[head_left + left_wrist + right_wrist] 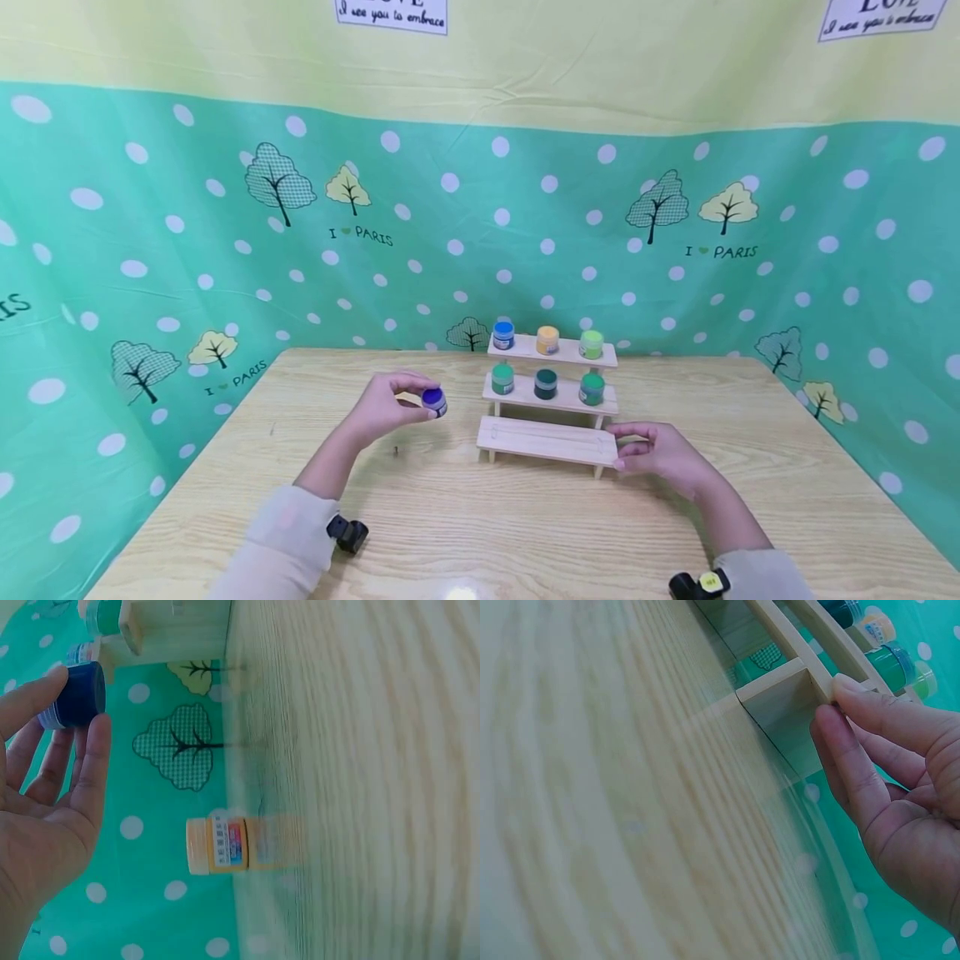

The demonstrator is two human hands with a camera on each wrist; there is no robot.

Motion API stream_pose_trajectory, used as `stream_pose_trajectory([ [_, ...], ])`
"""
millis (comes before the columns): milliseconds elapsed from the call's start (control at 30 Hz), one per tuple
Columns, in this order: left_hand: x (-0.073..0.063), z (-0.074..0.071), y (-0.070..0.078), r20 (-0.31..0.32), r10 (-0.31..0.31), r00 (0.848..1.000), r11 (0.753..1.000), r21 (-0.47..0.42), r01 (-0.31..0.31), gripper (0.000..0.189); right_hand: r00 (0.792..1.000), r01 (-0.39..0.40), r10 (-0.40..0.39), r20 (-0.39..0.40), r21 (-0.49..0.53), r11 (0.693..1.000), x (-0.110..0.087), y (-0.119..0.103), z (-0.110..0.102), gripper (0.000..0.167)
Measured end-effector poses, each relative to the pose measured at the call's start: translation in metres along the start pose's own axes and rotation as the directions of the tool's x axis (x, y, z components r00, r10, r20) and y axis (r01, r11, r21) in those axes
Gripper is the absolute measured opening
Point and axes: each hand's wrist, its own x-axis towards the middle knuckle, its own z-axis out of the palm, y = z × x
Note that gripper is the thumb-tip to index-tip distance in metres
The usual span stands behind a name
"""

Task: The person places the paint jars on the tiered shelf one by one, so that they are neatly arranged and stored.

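My left hand (pixel 384 408) pinches a small purple-blue paint jar (pixel 434 402) between thumb and fingers, raised to the left of a wooden three-step display rack (pixel 547 438). In the left wrist view the same jar looks dark navy. My right hand (pixel 663 457) grips the right end of the rack's bottom step, thumb and fingertips on its edge, as the right wrist view also shows. On the top step stand a blue jar (pixel 503 336), an orange jar (pixel 547 339) and a light green jar (pixel 591 344). The middle step bears three green jars, the centre one (pixel 545 384) darkest.
An orange paint jar (pixel 217 846) stands on the wooden table (pixel 375 825) in the left wrist view; I cannot find it on the tabletop in the head view. A green dotted curtain (pixel 420 217) hangs behind the table. A small dark mark (pixel 396 451) shows on the tabletop.
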Motion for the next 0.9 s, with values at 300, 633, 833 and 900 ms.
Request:
stream_pose_trajectory([
  [300,-0.002,0.017,0.011,0.042,0.043,0.998,0.999,-0.016,-0.042,0.039,1.000,0.008,-0.008,0.004,-0.008,1.000,0.001,0.001,-0.001,0.066],
  [633,-0.003,0.034,0.023,0.069,0.086,0.994,0.996,-0.031,-0.084,0.038,1.000,0.015,-0.015,0.013,-0.004,1.000,0.001,0.002,-0.001,0.066],
  [833,-0.001,0.046,0.031,0.079,0.116,0.990,0.993,-0.040,-0.113,0.038,1.000,0.014,-0.014,0.006,-0.006,1.000,0.001,0.002,-0.002,0.066],
  [900,-0.001,0.050,0.034,0.079,0.116,0.990,0.993,-0.039,-0.113,0.038,1.000,0.012,-0.012,0.003,-0.009,1.000,0.001,0.002,-0.001,0.066],
])
